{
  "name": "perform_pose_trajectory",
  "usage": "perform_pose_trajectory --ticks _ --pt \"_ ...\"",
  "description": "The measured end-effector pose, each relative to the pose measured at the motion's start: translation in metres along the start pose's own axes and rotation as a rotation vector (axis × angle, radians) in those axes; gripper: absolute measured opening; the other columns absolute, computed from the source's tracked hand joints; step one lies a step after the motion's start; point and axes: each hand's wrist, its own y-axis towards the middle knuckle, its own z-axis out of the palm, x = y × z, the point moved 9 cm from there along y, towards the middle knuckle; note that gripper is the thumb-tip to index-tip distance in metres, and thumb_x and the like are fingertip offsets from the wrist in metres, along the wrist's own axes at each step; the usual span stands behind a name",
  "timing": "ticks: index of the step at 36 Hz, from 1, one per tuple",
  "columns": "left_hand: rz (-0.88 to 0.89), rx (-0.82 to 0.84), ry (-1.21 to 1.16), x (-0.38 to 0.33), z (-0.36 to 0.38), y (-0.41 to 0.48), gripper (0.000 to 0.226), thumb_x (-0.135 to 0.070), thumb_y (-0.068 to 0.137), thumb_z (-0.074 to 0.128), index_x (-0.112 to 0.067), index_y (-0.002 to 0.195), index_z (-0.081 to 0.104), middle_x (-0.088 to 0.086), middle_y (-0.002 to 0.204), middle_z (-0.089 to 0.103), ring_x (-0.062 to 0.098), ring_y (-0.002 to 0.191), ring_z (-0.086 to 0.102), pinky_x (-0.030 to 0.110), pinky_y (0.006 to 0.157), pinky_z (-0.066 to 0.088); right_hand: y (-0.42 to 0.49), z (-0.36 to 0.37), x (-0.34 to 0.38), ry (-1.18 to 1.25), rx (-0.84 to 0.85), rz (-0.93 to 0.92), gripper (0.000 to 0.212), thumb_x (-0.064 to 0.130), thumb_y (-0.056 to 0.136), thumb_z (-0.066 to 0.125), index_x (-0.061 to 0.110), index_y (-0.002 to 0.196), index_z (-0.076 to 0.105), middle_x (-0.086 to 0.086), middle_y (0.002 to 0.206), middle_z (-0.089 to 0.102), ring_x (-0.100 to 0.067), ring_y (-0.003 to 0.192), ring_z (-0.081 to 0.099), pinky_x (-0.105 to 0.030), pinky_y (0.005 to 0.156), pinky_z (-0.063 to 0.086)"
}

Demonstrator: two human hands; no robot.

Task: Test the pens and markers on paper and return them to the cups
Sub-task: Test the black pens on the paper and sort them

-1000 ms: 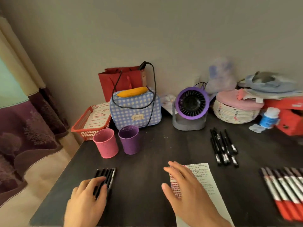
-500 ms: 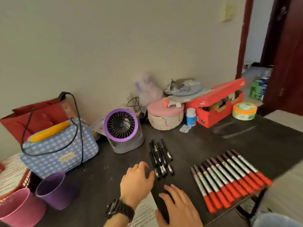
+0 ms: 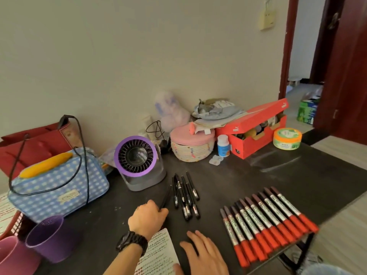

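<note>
Our left hand (image 3: 148, 219) has crept forward, now pinching one pen (image 3: 166, 196) (by its near end) beside the pile (image 3: 186, 197); right hand (image 3: 204, 253) flat, open, by paper (image 3: 156, 253). Risk: end-grip slips, scattering pile.

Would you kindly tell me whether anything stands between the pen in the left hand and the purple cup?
Nothing visible does: bare tabletop lies between the left hand, gripping the black pen, and the purple cup.
</note>
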Motion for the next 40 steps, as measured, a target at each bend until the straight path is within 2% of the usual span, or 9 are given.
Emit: perform_pose_trajectory --ticks 8,13,17,23,25,31,35,37,40 --pt "0.04 -0.13 -0.629 0.028 -0.031 -0.048 0.009 -0.04 0.096 0.062 -0.032 0.095 0.059 -0.007 0.083 0.07 0.006 0.077 0.065 0.03 0.075 0.055 -0.004 -0.007 0.01 0.083 -0.085 0.025 0.041 0.07 0.045 0.074 0.046 0.077 0.075 0.021 0.105 0.074 -0.005 0.098 0.073 -0.018 0.084 0.047" --pt "0.184 -0.124 -0.838 0.038 -0.031 -0.118 0.006 -0.036 0.095 0.062 -0.04 0.098 0.058 -0.009 0.086 0.07 0.005 0.077 0.063 0.026 0.073 0.049 -0.012 -0.023 0.01 0.276 -0.161 0.121 0.029 0.058 0.082 0.072 0.048 0.109 0.068 0.038 0.125 0.056 0.005 0.133 0.047 -0.016 0.102 0.037" --pt "0.232 -0.059 -0.925 0.047 -0.012 -0.164 0.013 -0.033 0.095 0.067 -0.041 0.103 0.062 -0.014 0.091 0.069 0.007 0.083 0.062 0.021 0.071 0.047 -0.035 -0.046 0.009 0.67 -0.315 0.198 0.024 0.035 0.083 0.074 0.036 0.107 0.072 0.017 0.107 0.071 -0.002 0.106 0.063 -0.014 0.089 0.045" --pt "0.341 0.012 -0.9 0.052 0.007 -0.213 0.01 -0.043 0.093 0.068 -0.042 0.102 0.064 -0.018 0.101 0.069 0.011 0.094 0.061 0.025 0.073 0.049 -0.076 -0.02 0.033 1.158 0.001 0.334 0.021 0.04 0.077 0.077 0.023 0.089 0.079 -0.012 0.063 0.066 -0.016 0.053 0.058 -0.022 0.054 0.049" --pt "0.378 -0.007 -0.88 0.049 0.008 -0.224 0.018 -0.053 0.089 0.064 -0.041 0.102 0.064 -0.018 0.102 0.069 0.013 0.094 0.061 0.026 0.073 0.049 -0.086 -0.012 0.041 1.175 0.088 0.346 0.019 0.037 0.08 0.085 0.021 0.087 0.079 -0.013 0.062 0.066 -0.019 0.049 0.057 -0.024 0.051 0.049" --pt "0.362 -0.099 -0.662 0.059 0.012 -0.233 0.035 -0.075 0.086 0.047 -0.052 0.112 0.056 -0.03 0.105 0.06 0.001 0.096 0.055 0.014 0.074 0.042 -0.096 -0.005 0.038 1.185 0.105 0.381 0.019 0.033 0.076 0.076 0.015 0.082 0.079 -0.018 0.063 0.07 -0.021 0.047 0.061 -0.025 0.047 0.05" --pt "0.374 -0.242 -0.639 0.068 -0.005 -0.241 0.021 -0.056 0.09 0.06 -0.039 0.098 0.068 -0.035 0.097 0.06 -0.011 0.085 0.052 0.005 0.073 0.037 -0.084 -0.017 0.009 1.231 -0.052 0.55 0.022 0.039 0.072 0.078 0.017 0.068 0.078 -0.006 0.055 0.065 -0.015 0.042 0.058 -0.023 0.039 0.045" --pt "0.265 -0.33 -0.722 0.096 -0.014 -0.24 0.016 -0.053 0.091 0.062 -0.038 0.094 0.069 -0.033 0.092 0.062 -0.006 0.081 0.057 0.007 0.069 0.041 -0.074 -0.033 -0.015 1.269 -0.16 0.598 0.019 0.036 0.076 0.076 0.02 0.067 0.078 0.001 0.054 0.062 -0.01 0.043 0.055 -0.02 0.04 0.044" --pt "0.124 -0.359 -0.795 0.135 -0.019 -0.233 0.023 -0.053 0.097 0.047 -0.037 0.095 0.064 -0.019 0.088 0.066 0.011 0.078 0.062 0.021 0.066 0.046 -0.06 -0.045 -0.026 1.244 -0.131 0.567 0.019 0.028 0.091 0.071 0.021 0.074 0.077 -0.003 0.06 0.067 -0.012 0.048 0.06 -0.022 0.042 0.048"
